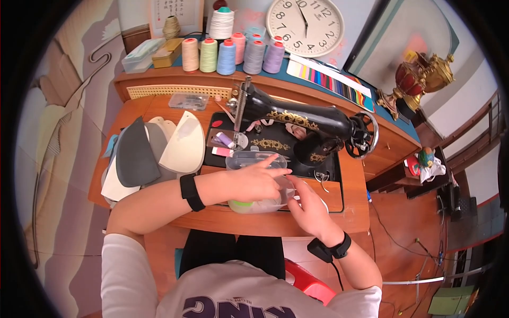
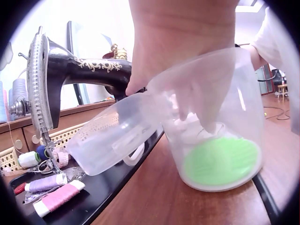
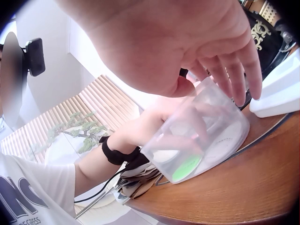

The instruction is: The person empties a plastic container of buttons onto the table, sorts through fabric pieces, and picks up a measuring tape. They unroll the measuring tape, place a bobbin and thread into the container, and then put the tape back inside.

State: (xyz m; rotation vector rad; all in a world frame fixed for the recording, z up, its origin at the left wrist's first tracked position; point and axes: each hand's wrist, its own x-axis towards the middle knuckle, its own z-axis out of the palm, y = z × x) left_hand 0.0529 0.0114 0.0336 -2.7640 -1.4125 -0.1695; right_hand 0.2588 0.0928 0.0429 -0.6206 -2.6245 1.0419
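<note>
A clear plastic container (image 1: 268,206) with a flap lid (image 2: 112,136) tilted back stands at the table's front edge. Inside it lie a green disc (image 2: 222,161) and pale round pieces. My left hand (image 1: 254,185) reaches over the container; in the left wrist view some of its fingers show through the plastic, pointing down above the green disc. Two of its fingers stretch out over the top in the head view. Beside the container's right side is my right hand (image 1: 313,212), thumb and fingers extended near the rim; whether they touch it is unclear.
Behind the container stands a black sewing machine (image 1: 302,114). Small thread spools (image 1: 222,151) lie on its bed. Grey and cream fabric pieces (image 1: 137,153) lie left. Thread cones (image 1: 227,57) and a clock (image 1: 305,26) stand at the back. A white tray (image 3: 279,91) sits right of the container.
</note>
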